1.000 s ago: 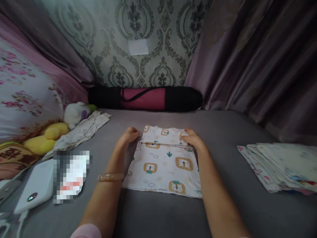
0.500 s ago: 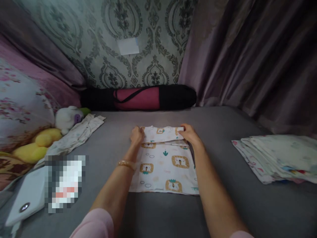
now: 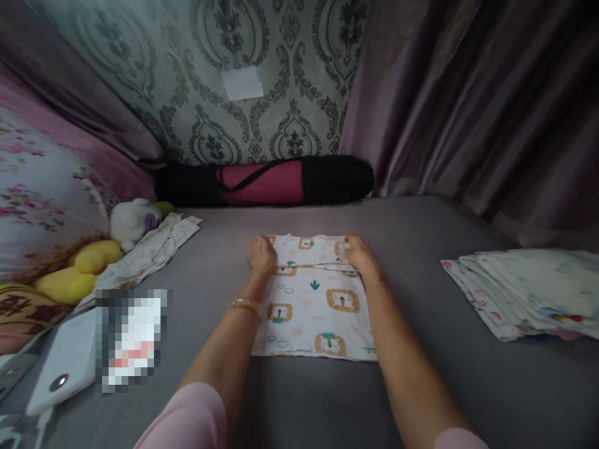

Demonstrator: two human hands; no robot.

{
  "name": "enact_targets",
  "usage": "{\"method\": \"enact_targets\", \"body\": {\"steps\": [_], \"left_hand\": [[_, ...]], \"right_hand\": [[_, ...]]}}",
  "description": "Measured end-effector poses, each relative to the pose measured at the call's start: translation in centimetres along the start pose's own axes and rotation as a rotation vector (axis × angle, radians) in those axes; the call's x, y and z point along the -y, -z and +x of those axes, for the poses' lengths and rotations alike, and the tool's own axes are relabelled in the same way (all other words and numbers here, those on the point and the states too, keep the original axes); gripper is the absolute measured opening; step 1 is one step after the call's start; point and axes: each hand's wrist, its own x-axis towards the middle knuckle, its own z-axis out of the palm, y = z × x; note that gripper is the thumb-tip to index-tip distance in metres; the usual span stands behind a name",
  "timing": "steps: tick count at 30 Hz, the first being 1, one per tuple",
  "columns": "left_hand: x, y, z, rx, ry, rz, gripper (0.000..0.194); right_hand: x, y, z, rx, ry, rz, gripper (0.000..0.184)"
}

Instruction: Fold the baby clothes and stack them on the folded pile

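A white cloth (image 3: 304, 305) printed with tan lion faces and green leaves lies on the grey bed surface in front of me. Its far edge is turned over toward me as a flat band across the top. My left hand (image 3: 262, 254) has its fingers curled at the left end of that band. At the right end, my right hand (image 3: 360, 254) grips the folded edge, thumb on top. The fingertips of the left hand are partly hidden behind its back. A light bangle (image 3: 248, 305) circles my left wrist.
A stack of folded cloths (image 3: 528, 293) lies at right. To the left are a white power bank (image 3: 65, 355), a blurred-out item (image 3: 135, 343), a crumpled printed cloth (image 3: 145, 249) and plush toys (image 3: 79, 268). A black and red long bag (image 3: 262, 181) rests along the wall.
The folded band now lies flatter and straighter on the cloth. Both hands stay at its two ends, hardly moved. The whole view has shifted slightly.
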Motion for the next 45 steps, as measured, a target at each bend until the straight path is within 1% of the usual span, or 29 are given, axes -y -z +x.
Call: {"method": "enact_targets", "body": {"steps": [3, 5, 6, 7, 9, 11, 12, 13, 15, 17, 20, 22, 25, 27, 29, 33, 36, 38, 41, 43, 45], "left_hand": [[-0.2, 0.5, 0.2, 0.032, 0.015, -0.013, 0.035], [-0.5, 1.1, 0.2, 0.022, 0.035, -0.029, 0.035], [-0.7, 1.4, 0.1, -0.001, 0.014, -0.031, 0.036], [-0.8, 1.7, -0.1, -0.016, -0.042, -0.032, 0.036], [-1.0, 1.8, -0.8, -0.012, -0.24, -0.036, 0.038], [-0.9, 1.3, -1.5, 0.046, -0.433, -0.015, 0.043], [-0.8, 0.9, -1.9, 0.08, -0.484, 0.01, 0.046], [-0.6, 0.5, -2.1, 0.109, -0.501, 0.046, 0.05], [-0.1, -0.4, -2.4, 0.149, -0.484, 0.125, 0.056], [0.2, -0.9, -2.3, 0.152, -0.475, 0.176, 0.058], [0.3, -1.1, -2.1, 0.148, -0.468, 0.2, 0.062], [0.1, -1.0, -2.0, 0.161, -0.449, 0.198, 0.064], [-0.1, -0.8, -2.1, 0.173, -0.412, 0.185, 0.068], [-0.2, -0.8, -2.1, 0.185, -0.392, 0.171, 0.069], [-0.2, -0.8, -1.9, 0.211, -0.386, 0.157, 0.069], [0.2, -0.6, -1.0, 0.292, -0.402, 0.133, 0.07], [0.8, 0.1, -0.5, 0.35, -0.46, 0.145, 0.067], [1.5, 0.7, -0.7, 0.313, -0.53, 0.155, 0.064], [2.7, 1.1, -1.5, 0.229, -0.62, 0.145, 0.064], [3.5, 1.2, -2.1, 0.244, -0.631, 0.136, 0.066], [4.0, 1.1, -2.2, 0.29, -0.611, 0.135, 0.068]], "right_hand": [[1.7, -0.5, -0.7, -0.025, 0.024, 0.012, 0.032], [3.2, -1.6, -1.2, 0.026, 0.093, -0.018, 0.033], [3.9, -2.3, -1.6, 0.074, 0.156, -0.041, 0.033], [4.6, -3.1, -2.0, 0.128, 0.225, -0.067, 0.033], [5.4, -4.9, -2.9, 0.213, 0.354, -0.122, 0.034], [5.5, -6.4, -3.7, 0.261, 0.405, -0.203, 0.043], [5.4, -6.9, -4.0, 0.281, 0.407, -0.254, 0.047], [5.2, -7.2, -4.3, 0.298, 0.402, -0.31, 0.051], [4.8, -7.5, -4.4, 0.324, 0.388, -0.417, 0.055], [4.7, -7.4, -4.3, 0.352, 0.38, -0.501, 0.058], [4.4, -6.5, -3.8, 0.389, 0.362, -0.583, 0.062], [3.9, -5.4, -3.4, 0.362, 0.34, -0.643, 0.066], [2.5, -3.5, -3.2, 0.288, 0.286, -0.721, 0.069], [1.5, -2.4, -3.1, 0.266, 0.271, -0.719, 0.067], [0.6, -1.9, -3.1, 0.256, 0.28, -0.686, 0.064], [0.1, -1.8, -3.0, 0.255, 0.282, -0.657, 0.061], [0.5, -1.6, -2.6, 0.31, 0.256, -0.651, 0.062], [0.8, -1.2, -2.3, 0.347, 0.258, -0.648, 0.062], [0.8, -1.0, -2.2, 0.301, 0.348, -0.649, 0.062], [0.5, -1.3, -2.4, 0.276, 0.399, -0.651, 0.063], [0.1, -1.9, -2.7, 0.292, 0.406, -0.647, 0.064]]}}
